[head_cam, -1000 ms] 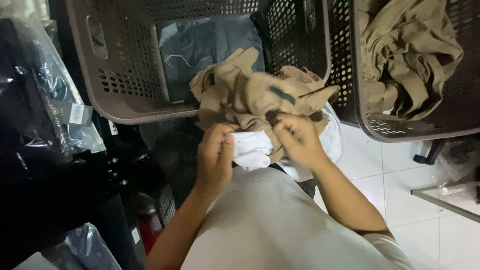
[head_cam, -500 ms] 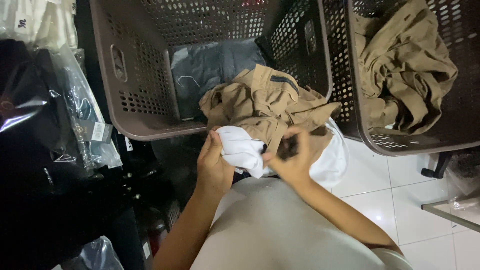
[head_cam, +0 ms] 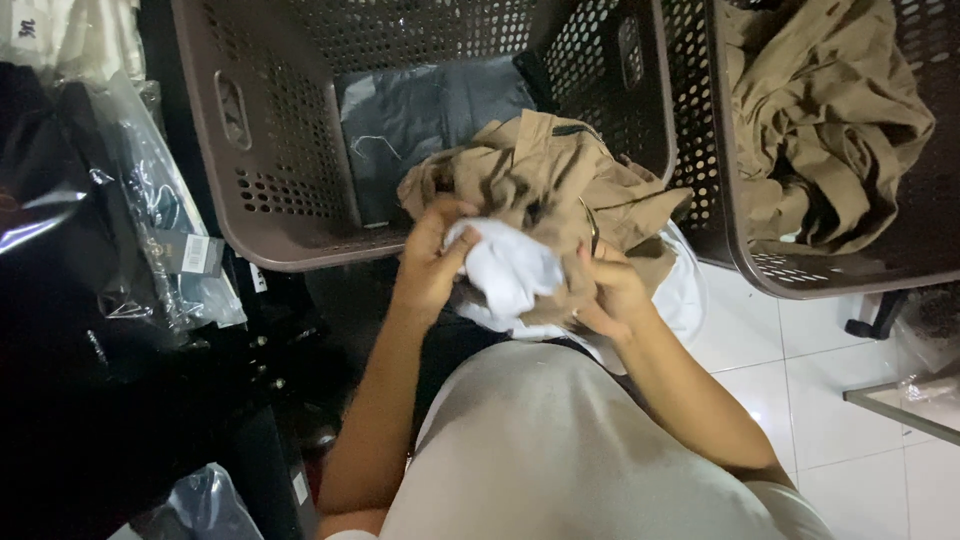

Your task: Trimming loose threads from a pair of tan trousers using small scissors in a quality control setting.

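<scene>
1. Two hands close on one bundle of cloth at the middle of the view: the left hand (head_cam: 432, 262) grips the white fabric (head_cam: 510, 272) from its nine o'clock side, thumb pressed over the top of the white wad.
2. The right hand (head_cam: 612, 288) grips from the three o'clock side, fingers curled shut into the tan garment (head_cam: 540, 185) where it folds over the white cloth; how much of the white it pinches I cannot tell.
3. The white fabric sits bunched between the two hands, touching both, with more white spilling out toward four o'clock under the right wrist.
4. The tan garment rises crumpled at twelve o'clock of the hands and drapes over the near rim of the brown perforated basket (head_cam: 250, 170).
5. Inside that basket, at eleven o'clock of the hands, lies a dark grey plastic bag (head_cam: 430, 110) on the bottom.
6. At two o'clock stands a second brown basket (head_cam: 730, 220), just beside the first, holding a heap of tan clothing (head_cam: 820, 120).
7. At nine o'clock, well apart from the hands, clear plastic packages (head_cam: 150, 220) with dark contents lie stacked.
8. At four o'clock shows a white tiled floor (head_cam: 790, 350).
</scene>
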